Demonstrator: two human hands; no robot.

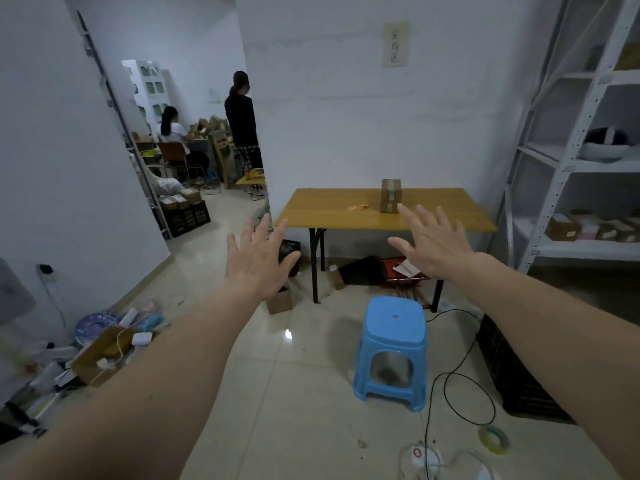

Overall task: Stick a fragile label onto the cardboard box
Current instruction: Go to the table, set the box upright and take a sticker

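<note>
Both arms extended forward: left hand (258,258) and right hand (434,242), each grip spread apart and empty. Small taped brown cardboard box (391,195) stands upright on the yellow wooden table (433,213), beyond a blue plastic stool (393,344).

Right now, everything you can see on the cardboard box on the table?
The cardboard box is small, brown and taller than wide, standing upright toward the back middle of the yellow-topped table. Pale tape strips run down its facing side. It looks closed. Only the tabletop touches it; both hands are open and short of it. Small yellow-orange scraps lie just left of it, apart. No fragile label is discernible on it.
</note>
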